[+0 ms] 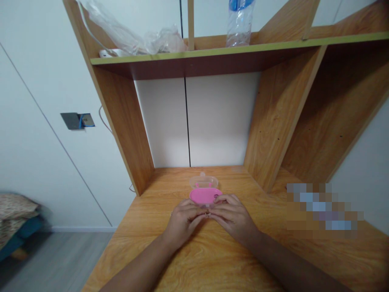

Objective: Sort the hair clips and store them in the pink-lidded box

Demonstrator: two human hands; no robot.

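Note:
My left hand (184,219) and my right hand (235,217) meet low over the desk, fingertips nearly touching. Between them they pinch a small ring-like thing (208,214), too small to make out in detail. Just beyond my fingers lies a pink oval case (204,195) with a dark mark near its right end. My fingers cover its near edge. Its clear plastic lid (203,182) is swung back behind it, showing a small tab at the far side.
The wooden desk (146,251) is bounded by upright panels at left (124,121) and right (282,121). An overhead shelf (212,54) carries a plastic bag (146,40) and a clear bottle (239,26). A blurred-out patch (322,211) covers something at the right.

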